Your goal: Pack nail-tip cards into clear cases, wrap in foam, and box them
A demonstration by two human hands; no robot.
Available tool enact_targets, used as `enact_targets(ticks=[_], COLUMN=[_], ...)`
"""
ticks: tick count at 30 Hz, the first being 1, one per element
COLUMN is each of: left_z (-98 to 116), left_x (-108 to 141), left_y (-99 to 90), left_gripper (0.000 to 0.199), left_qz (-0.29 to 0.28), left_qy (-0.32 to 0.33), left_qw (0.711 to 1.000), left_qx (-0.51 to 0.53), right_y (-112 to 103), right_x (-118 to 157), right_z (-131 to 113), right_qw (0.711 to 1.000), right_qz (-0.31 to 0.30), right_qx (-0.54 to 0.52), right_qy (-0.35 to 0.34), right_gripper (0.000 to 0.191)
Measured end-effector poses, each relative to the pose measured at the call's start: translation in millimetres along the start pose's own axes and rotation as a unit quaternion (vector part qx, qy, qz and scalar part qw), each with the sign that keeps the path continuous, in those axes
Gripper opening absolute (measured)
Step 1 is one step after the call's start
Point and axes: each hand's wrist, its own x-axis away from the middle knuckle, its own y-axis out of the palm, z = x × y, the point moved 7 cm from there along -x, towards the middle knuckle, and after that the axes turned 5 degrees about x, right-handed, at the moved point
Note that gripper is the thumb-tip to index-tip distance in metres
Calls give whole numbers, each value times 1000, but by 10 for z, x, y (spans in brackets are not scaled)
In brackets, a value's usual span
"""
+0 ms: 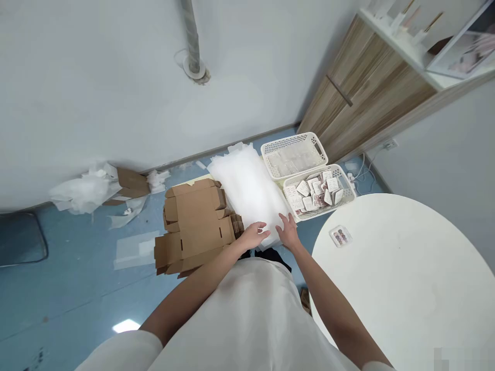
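With the stack of white packing-foam sheets (249, 180) taken as the clock's centre, the left hand (253, 235) is held at about 6 o'clock and the right hand (288, 232) at about 5, both over or just beside the foam's near end. Nothing is seen to be gripped by either. On the left hand the fingers are slightly curled, with a gap left to the thumb; on the right they are spread. Whether the foam is touched or merely hovered over cannot be told.

Flattened brown cardboard mailer boxes (201, 216) are stacked at 8 o'clock, just beside the foam. At 2 o'clock a white plastic basket (266, 154) is seen with clear flat packs (292, 157) in it; at 3, a second basket (350, 191) is filled with small printed packets (315, 190). A clear-cased palette (341, 236) is set at 4 o'clock on the round white worktop (406, 288), well apart from the foam.

The step in hand is judged to be the handling of the foam's near end. For a sheet to be taken up, thumb and fingers would need to be brought together lightly on one layer's edge, so that a soft sheet is separated without being crumpled.
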Motion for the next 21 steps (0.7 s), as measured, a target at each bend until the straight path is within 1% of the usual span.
enact_targets(ticks=[2, 4, 6, 8, 10, 11, 13, 16, 17, 19, 21], left_z=[19, 24, 29, 49, 84, 102, 133, 151, 148, 120, 65], left_x=[-110, -196, -255, -292, -310, -311, -292, -205, -161, -55, 66], left_y=[27, 49, 55, 31, -11, -36, -78, -112, -119, -144, -201], left_gripper=[47, 48, 49, 50, 50, 50, 49, 48, 48, 49, 51], left_qz=[-1, 0, -2, 1, 8, 13, 24, 30, 28, 25, 32], left_qy=[-32, -59, -82, -95, -97, -96, -90, -75, -68, -52, -37], left_qw=[999, 998, 996, 994, 993, 993, 992, 993, 993, 994, 995], left_qx=[11, 20, 34, 50, 65, 70, 80, 89, 89, 88, 84], right_y=[68, 87, 56, 7, -38, -52, -58, -49, -61, -125, -221], right_x=[-104, -172, -221, -255, -282, -296, -326, -361, -366, -365, -340], right_z=[23, 15, -32, -105, -200, -254, -366, -517, -562, -644, -720], right_qw=[998, 998, 1000, 999, 995, 994, 992, 990, 988, 985, 976], right_qz=[-38, -46, -23, 5, 20, 17, -10, -76, -89, -84, -52], right_qx=[22, 29, 8, -36, -75, -84, -82, -43, -18, 53, 136], right_qy=[33, 35, 11, -25, -60, -74, -95, -113, -121, -142, -162], right_gripper=[55, 52, 42, 34, 32, 32, 34, 35, 35, 36, 42])
